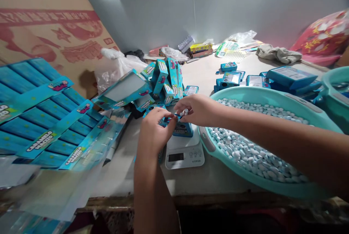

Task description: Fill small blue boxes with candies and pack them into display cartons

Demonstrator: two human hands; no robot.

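Observation:
A small blue candy box [183, 130] stands on a white kitchen scale [196, 158]. My left hand [156, 128] is at the box's top, its thumb and forefinger pinched at the upper edge. Over the same opening is my right hand [198, 109], fingers curled around a few white and pale blue candies [184, 112]. Just right of the scale sits a large turquoise basin [245, 94] filled with loose candies [256, 159]. My right forearm crosses above it. The scale's display looks dark, and the box's inside is hidden by my fingers.
Stacked display cartons [40, 132] of blue boxes rise at the left. Opened cartons [128, 88] and boxes pile behind the scale. More blue boxes [291, 76] lie behind the basin, near a second basin [335, 85]. A grey cloth [278, 53] and red bag [321, 39] are farther back.

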